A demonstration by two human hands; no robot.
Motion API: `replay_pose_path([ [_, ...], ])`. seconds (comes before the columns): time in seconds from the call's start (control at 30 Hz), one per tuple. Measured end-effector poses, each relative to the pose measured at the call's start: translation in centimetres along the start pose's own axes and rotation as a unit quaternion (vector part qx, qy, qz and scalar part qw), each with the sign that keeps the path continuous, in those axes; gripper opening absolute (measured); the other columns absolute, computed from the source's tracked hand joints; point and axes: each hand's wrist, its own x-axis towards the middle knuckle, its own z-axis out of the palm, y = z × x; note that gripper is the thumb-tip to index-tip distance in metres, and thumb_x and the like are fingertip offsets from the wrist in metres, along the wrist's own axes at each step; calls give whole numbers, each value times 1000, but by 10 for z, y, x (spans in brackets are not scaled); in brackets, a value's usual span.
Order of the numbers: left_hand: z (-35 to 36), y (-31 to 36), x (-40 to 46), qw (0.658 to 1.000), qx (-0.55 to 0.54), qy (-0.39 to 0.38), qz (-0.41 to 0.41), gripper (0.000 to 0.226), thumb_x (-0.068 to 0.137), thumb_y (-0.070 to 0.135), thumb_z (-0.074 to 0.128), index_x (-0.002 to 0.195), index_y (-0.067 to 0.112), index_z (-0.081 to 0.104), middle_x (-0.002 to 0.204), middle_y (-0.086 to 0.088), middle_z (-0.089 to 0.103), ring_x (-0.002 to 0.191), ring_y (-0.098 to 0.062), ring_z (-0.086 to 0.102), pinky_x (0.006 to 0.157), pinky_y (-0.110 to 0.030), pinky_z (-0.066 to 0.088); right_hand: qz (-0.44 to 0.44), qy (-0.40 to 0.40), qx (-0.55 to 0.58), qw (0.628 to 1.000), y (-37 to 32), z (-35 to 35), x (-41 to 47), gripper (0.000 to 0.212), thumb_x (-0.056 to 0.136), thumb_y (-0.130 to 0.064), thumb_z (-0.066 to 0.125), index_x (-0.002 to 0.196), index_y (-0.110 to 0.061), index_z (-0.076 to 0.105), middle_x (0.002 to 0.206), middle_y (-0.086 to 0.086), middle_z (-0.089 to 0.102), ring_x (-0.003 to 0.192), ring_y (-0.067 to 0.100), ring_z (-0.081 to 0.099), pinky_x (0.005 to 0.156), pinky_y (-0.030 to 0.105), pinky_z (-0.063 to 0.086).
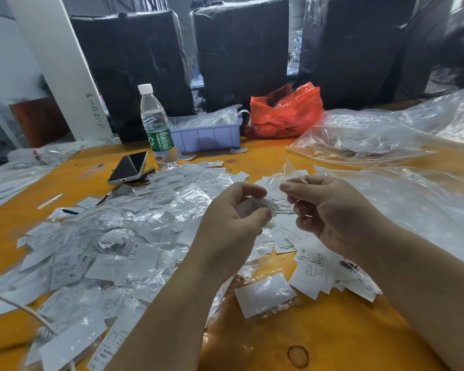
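**Label bagging at the orange table: both hands occupied, step part-way through.**

The left hand (233,218) is curled round a small wad of labels (257,206), thumb and fingers closed on it, just above the table (279,344). The right hand (330,212) pinches what appears to be a thin clear sleeve (289,171) between thumb and forefinger, its other fingers loosely curled. The two hands are held close together, I judge so that the wad can be fed into the sleeve's mouth. A loose heap (105,236) of size labels and film lies within the left arm's reach. A tidier stack (314,266) marked S sits by the right forearm, probably sorted stock. The water bottle (156,121), phone (129,167) and blue tray (206,135) stand back, away from the work.
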Motion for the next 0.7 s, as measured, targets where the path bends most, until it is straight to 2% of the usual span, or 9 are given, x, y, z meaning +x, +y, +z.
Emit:
replay_pose_path([
  [0.1, -1, 0, 0, 1000, 0, -12, -1, 30, 87, 12, 70, 108, 31, 60, 83, 7, 68, 61, 1, 60, 56, -18, 47, -8, -7, -6, 1000, 0, 1, -1, 17, 83, -10, 71, 67, -12, 66, 55, -2, 53, 47, 7, 40, 40, 18, 33],
  [0.27, -1, 0, 0, 1000, -18, -17, -4, 35, 85, 9, 72, 111, 29, 59, 87, 2, 69, 61, 1, 60, 55, -15, 47, -19, -3, -18, 1000, 0, 2, -1, 33, 85, -13, 71, 52, -18, 67, 54, -3, 52, 47, 8, 38, 40, 19, 33],
  [0.43, -2, 0, 0, 999, -22, -34, -9, 39, 83, 6, 72, 111, 30, 59, 88, 1, 69, 60, 1, 59, 55, -14, 46, -30, 7, -18, 999, 1, 0, 0, 22, 84, -13, 71, 66, -11, 61, 54, -2, 49, 49, 9, 35, 41, 19, 32],
  [0.7, -4, -1, 2, 1000, -15, -15, -19, 39, 80, 6, 72, 109, 29, 59, 89, -5, 65, 56, 2, 58, 51, -15, 45, -18, -45, -63, 997, 4, 2, 0, 13, 84, -8, 71, 71, -10, 70, 56, 0, 57, 47, 8, 40, 42, 19, 34],
])
